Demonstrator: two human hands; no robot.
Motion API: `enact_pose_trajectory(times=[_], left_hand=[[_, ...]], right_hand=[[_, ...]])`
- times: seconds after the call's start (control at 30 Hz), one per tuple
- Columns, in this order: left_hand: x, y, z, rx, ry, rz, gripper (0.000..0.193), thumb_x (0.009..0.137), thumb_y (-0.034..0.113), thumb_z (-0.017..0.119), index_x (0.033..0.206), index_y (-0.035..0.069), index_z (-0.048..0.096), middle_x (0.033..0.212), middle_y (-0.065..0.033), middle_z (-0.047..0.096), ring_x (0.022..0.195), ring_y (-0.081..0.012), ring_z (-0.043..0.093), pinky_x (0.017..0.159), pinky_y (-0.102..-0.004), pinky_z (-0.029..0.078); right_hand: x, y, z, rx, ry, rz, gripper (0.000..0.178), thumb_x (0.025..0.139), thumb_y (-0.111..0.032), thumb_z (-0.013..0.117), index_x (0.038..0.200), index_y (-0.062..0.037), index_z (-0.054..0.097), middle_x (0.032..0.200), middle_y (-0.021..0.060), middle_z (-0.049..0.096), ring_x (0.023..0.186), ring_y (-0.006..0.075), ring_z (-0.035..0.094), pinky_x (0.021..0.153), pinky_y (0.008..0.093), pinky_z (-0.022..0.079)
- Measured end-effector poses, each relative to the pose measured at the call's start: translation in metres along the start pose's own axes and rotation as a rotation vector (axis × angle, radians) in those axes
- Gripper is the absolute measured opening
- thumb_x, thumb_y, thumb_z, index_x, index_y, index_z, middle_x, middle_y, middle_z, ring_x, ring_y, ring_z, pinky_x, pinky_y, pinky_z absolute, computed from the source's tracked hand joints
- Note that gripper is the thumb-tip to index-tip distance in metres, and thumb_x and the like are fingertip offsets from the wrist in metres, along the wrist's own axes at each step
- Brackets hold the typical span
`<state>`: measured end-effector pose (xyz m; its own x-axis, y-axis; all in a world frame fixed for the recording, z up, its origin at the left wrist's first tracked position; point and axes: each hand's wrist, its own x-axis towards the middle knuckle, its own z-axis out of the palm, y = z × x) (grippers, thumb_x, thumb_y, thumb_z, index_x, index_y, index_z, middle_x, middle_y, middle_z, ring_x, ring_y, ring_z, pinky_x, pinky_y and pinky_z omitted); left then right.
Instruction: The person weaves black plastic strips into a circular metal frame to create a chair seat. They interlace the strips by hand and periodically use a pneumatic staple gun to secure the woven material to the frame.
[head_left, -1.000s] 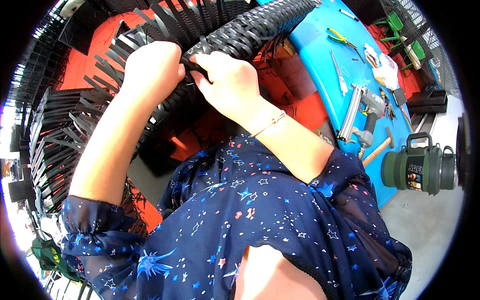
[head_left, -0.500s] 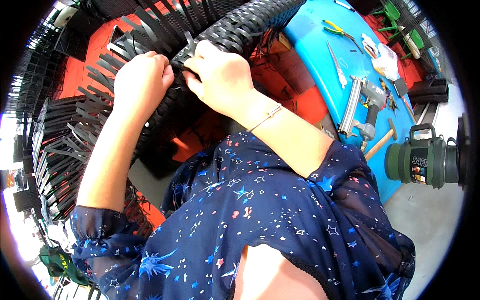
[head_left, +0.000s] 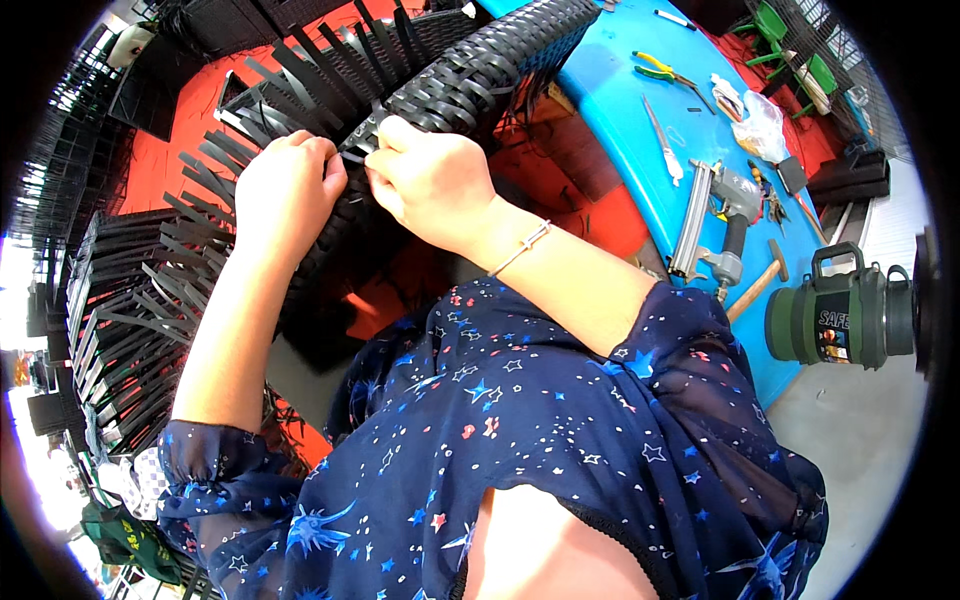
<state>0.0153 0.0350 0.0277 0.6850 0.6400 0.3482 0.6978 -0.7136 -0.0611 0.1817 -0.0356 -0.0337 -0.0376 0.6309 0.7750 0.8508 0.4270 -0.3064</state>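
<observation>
A black woven rattan piece [head_left: 510,50] of flat plastic strips slants away from me at the top, with many loose strip ends [head_left: 300,85] sticking out along its left side. My left hand [head_left: 288,195] is closed at the near part of the weave, thumb pressed against the curled fingers. Just right of it, my right hand [head_left: 432,185] pinches at the same edge, its fingers bent. A dark flat strip [head_left: 352,157] shows in the narrow gap between the two hands. The fingertips are partly hidden behind the knuckles.
On the blue table [head_left: 620,130] at right lie a nail gun [head_left: 735,210], a hammer [head_left: 760,285], yellow-green pliers [head_left: 665,72] and a plastic bag [head_left: 762,130]. A green jug [head_left: 835,315] stands at far right. Bundled black strips [head_left: 130,310] spread at left over red flooring.
Both hands and the woven piece sit slightly lower in the picture. The fingers of my right hand, looser before, are now drawn in more tightly at the weave.
</observation>
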Motion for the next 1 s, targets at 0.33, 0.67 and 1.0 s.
enact_pose_trajectory(times=[0.33,0.67,1.0], left_hand=[[0.003,-0.001,0.005,-0.029,0.014,-0.004,0.019,0.092,0.022,0.066,0.088,0.005,0.075,0.089,-0.0105,0.071,0.09,-0.0299,0.071,0.08,-0.041,0.057],[0.001,0.002,0.009,0.043,0.015,0.019,0.016,0.091,0.021,0.067,0.088,0.007,0.074,0.09,-0.009,0.071,0.093,-0.0272,0.07,0.082,-0.0396,0.057],[-0.017,0.0,0.02,-0.118,0.218,0.039,0.015,0.091,0.021,0.073,0.099,0.008,0.075,0.1,-0.0063,0.072,0.095,-0.0269,0.068,0.084,-0.039,0.052]], right_hand=[[0.005,-0.002,0.002,-0.02,-0.059,0.027,0.01,0.081,-0.013,0.073,0.076,-0.0082,0.066,0.086,0.0081,0.059,0.066,0.0295,0.066,0.059,0.0403,0.055],[0.011,-0.002,0.003,-0.031,-0.118,0.078,0.007,0.08,-0.009,0.066,0.075,-0.0049,0.068,0.092,0.0136,0.064,0.069,0.0332,0.07,0.062,0.0427,0.057],[0.012,0.002,0.011,-0.011,-0.075,0.168,0.01,0.083,-0.016,0.069,0.081,-0.0058,0.07,0.094,0.0147,0.066,0.071,0.0338,0.071,0.064,0.0437,0.057]])
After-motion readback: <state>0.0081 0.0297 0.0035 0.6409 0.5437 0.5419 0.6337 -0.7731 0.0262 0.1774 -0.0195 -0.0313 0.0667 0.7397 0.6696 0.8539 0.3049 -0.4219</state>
